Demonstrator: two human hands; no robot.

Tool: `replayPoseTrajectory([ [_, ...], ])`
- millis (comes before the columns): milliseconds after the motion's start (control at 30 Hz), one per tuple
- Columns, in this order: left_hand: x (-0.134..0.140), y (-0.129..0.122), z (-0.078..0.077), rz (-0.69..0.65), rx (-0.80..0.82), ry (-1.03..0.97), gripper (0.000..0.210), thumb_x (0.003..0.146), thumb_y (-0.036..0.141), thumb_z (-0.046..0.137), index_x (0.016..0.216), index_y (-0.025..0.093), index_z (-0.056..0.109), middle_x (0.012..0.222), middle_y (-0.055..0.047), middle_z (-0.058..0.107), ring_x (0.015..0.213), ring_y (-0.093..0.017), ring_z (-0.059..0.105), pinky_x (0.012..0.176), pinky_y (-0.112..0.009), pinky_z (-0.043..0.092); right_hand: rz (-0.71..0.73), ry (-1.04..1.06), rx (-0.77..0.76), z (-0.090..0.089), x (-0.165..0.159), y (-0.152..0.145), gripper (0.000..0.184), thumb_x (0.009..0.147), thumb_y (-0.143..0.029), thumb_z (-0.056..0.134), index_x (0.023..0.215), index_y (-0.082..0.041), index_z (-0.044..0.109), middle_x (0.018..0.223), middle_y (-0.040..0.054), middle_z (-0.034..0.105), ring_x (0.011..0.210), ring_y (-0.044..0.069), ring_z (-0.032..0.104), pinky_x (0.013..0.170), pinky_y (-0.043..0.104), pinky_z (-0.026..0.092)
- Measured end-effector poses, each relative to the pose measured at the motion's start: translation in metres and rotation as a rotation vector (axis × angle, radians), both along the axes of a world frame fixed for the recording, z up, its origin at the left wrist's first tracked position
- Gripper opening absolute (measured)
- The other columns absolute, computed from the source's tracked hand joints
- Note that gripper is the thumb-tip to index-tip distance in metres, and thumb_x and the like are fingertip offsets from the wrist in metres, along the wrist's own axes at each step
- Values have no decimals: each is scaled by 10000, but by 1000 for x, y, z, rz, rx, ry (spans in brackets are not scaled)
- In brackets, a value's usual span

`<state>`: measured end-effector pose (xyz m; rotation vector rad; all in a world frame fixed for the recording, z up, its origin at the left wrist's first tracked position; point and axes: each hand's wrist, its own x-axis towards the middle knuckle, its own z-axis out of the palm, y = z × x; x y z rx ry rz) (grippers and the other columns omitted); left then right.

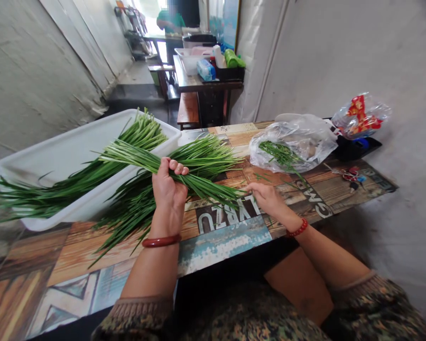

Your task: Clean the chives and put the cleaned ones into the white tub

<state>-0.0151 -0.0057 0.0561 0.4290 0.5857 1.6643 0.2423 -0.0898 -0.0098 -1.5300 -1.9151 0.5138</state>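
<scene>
My left hand is closed around the middle of a bunch of garlic chives, pale stems to the left and green leaf tips to the right. The thumb and fingers of my right hand are pinched together at those leaf tips; the fine detail between them is hard to see. Beneath the held bunch, a loose pile of garlic chives lies on the patterned table. More chives rest in the long white plastic tub at the left, some leaves hanging over its edge.
A clear plastic bag with green trimmings stands at the back right. Beyond it are a red-printed wrapper and scissors. Walls flank both sides. Farther back are a small table with containers and a person in green.
</scene>
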Motion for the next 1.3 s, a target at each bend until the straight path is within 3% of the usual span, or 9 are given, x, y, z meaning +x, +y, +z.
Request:
replayPoseTrajectory([
  [100, -1, 0, 0, 6, -1, -9, 227, 912, 185, 585, 719, 173, 467, 533, 88, 397, 425, -34, 388, 468, -173, 373, -97, 33, -33, 1, 5, -4, 334, 849, -124, 392, 974, -194, 694, 777, 23, 697, 700, 165, 629, 664, 267, 464],
  [300, 0, 1, -2, -2, 9, -29, 240, 902, 196, 606, 711, 176, 461, 533, 86, 409, 427, -41, 397, 477, -180, 382, 127, 224, -308, 9, -20, -19, 270, 912, -220, 412, 1007, -164, 658, 728, 20, 683, 522, 116, 543, 525, 230, 437],
  [467, -2, 2, -4, 9, 12, -29, 219, 914, 181, 579, 725, 169, 468, 548, 86, 401, 435, -43, 390, 485, -187, 373, 254, 322, -441, 14, -47, -21, 157, 924, -315, 480, 926, -186, 568, 732, 0, 649, 567, 113, 564, 529, 218, 438],
  [600, -3, 2, -6, 9, 30, -48, 207, 950, 158, 496, 743, 154, 487, 561, 75, 408, 446, -45, 391, 489, -194, 373, 271, 82, -214, 6, -46, -21, 189, 918, -192, 419, 747, -194, 501, 728, 9, 599, 662, 129, 546, 632, 238, 411],
  [700, 1, -1, -5, -12, 51, -30, 204, 920, 190, 570, 737, 159, 484, 570, 77, 402, 448, -41, 383, 486, -190, 372, 175, -97, -44, -1, -39, -22, 211, 925, -149, 360, 807, -190, 530, 735, 29, 602, 674, 147, 538, 647, 253, 368],
  [867, 16, -13, -5, -106, 96, 30, 238, 859, 230, 662, 721, 158, 482, 567, 79, 373, 441, -38, 344, 447, -179, 329, 29, -383, 77, -3, -24, -18, 218, 866, -104, 380, 856, -185, 582, 717, 47, 612, 655, 170, 531, 597, 274, 287],
  [1033, 28, -20, -10, -202, 101, 54, 246, 855, 242, 663, 724, 162, 472, 584, 73, 374, 450, -40, 339, 440, -178, 317, -48, -466, 138, 2, -7, -7, 247, 816, -80, 392, 775, -197, 605, 710, 52, 615, 693, 183, 552, 594, 276, 296],
  [1233, 27, -15, -16, -150, 23, 12, 242, 886, 221, 613, 716, 169, 447, 589, 66, 405, 474, -48, 387, 490, -194, 386, -223, -410, 209, -1, 40, 16, 348, 939, -188, 372, 1169, -195, 633, 1015, 89, 723, 840, 213, 657, 708, 290, 439],
  [1300, 28, -15, -19, -121, 15, 31, 249, 865, 239, 642, 724, 175, 447, 592, 67, 430, 487, -53, 417, 524, -206, 422, -315, -449, 222, 0, 66, 27, 357, 969, -253, 354, 1157, -173, 647, 1075, 115, 714, 906, 245, 666, 775, 335, 479],
])
